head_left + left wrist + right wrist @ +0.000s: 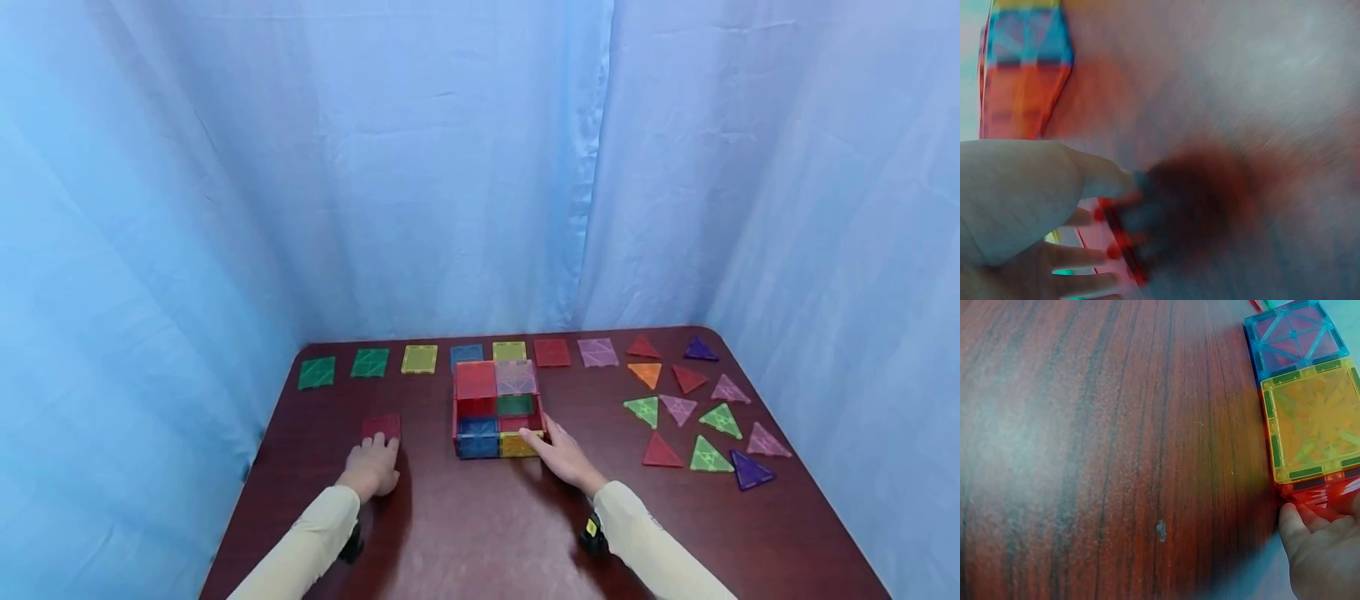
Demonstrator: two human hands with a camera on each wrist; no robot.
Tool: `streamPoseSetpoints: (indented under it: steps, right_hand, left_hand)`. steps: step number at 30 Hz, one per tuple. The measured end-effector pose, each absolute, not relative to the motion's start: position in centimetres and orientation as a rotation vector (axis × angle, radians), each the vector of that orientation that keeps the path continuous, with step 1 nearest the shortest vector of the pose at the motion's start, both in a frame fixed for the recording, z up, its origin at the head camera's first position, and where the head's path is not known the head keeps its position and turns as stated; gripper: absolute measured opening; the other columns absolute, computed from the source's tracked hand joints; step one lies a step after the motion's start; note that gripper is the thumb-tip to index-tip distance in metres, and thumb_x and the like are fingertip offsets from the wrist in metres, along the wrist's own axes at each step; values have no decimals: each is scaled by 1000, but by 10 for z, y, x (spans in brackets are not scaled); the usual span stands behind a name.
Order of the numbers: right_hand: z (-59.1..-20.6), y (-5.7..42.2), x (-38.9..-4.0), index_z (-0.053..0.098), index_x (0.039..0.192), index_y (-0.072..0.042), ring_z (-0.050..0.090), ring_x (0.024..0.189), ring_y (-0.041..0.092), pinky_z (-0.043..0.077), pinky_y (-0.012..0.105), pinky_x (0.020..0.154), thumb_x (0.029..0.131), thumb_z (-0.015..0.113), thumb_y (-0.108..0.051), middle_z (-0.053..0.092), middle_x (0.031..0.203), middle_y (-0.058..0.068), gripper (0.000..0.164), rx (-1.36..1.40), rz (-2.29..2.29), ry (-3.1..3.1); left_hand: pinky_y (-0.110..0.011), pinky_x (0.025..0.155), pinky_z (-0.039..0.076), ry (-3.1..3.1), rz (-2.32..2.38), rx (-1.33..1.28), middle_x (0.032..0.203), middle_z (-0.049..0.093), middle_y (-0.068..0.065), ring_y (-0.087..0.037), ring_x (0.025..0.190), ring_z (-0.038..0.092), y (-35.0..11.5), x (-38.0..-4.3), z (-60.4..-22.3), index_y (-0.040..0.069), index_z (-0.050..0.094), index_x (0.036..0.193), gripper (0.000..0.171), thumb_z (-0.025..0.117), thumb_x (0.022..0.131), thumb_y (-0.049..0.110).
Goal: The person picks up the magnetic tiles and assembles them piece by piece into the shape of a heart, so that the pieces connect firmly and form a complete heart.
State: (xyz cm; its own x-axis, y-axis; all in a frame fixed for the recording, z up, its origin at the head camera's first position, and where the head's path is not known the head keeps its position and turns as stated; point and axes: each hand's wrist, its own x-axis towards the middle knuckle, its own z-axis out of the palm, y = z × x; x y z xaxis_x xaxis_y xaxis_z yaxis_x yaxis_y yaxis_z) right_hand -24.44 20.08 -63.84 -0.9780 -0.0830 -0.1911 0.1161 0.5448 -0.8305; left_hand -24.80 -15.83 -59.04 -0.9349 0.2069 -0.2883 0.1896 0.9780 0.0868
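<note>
In the head view a box of see-through magnetic tiles (pixel 477 437) stands mid-table, with blue and yellow front tiles and red sides. My right hand (pixel 566 458) grips its right front corner, the thumb over the yellow tile (pixel 1313 422) and the fingers along the red side. On the left, my left hand (pixel 371 467) holds a red square tile (pixel 382 425) by its near edge. In the blurred left wrist view, the thumb and fingers of the left hand (pixel 1035 206) meet at that tile's red edge (pixel 1124 240).
Square tiles lie in a row along the back, from a green tile (pixel 317 372) to a purple tile (pixel 598 352). Several triangle tiles, among them a green triangle (pixel 708 456), are spread over the right side. Blue curtains (pixel 450 167) hang behind the table (pixel 480 533).
</note>
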Motion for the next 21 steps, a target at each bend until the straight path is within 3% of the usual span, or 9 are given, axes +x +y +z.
streamPoseSetpoints:
  steps: [3, 8, 14, 21]
  right_hand:
    - [-637, 200, -244, 25, 162, -13, 39, 144, 42, 32, 68, 113, 95, 55, -65, 37, 160, 19, 90, 15, -1409, 2595]
    - [-638, 198, -240, 24, 162, -11, 40, 144, 43, 32, 69, 112, 96, 55, -64, 37, 160, 20, 90, 25, -1404, 2586]
    - [-641, 197, -239, 26, 162, -12, 42, 142, 42, 34, 69, 111, 96, 57, -61, 40, 159, 18, 88, 37, -1430, 2573]
    - [-640, 198, -242, 25, 163, -17, 42, 144, 38, 32, 66, 115, 97, 57, -60, 40, 159, 14, 84, 33, -1447, 2565]
  left_hand:
    - [-62, 105, 42, 2838, 204, 281, 143, 45, -30, -50, 133, 43, -172, -265, -593, 1, 48, 146, 60, 71, 95, 22]
    - [-66, 116, 29, 2731, 448, 268, 162, 22, -30, -53, 150, 19, -194, -279, -603, 4, 34, 157, 68, 66, 99, 17]
    - [-61, 110, 40, 2764, 426, 317, 156, 34, -28, -48, 144, 34, -197, -270, -609, 7, 35, 158, 71, 70, 97, 19]
    - [-52, 97, 53, 2883, 344, 445, 135, 51, -21, -35, 120, 52, -190, -272, -604, 10, 38, 157, 78, 74, 93, 37]
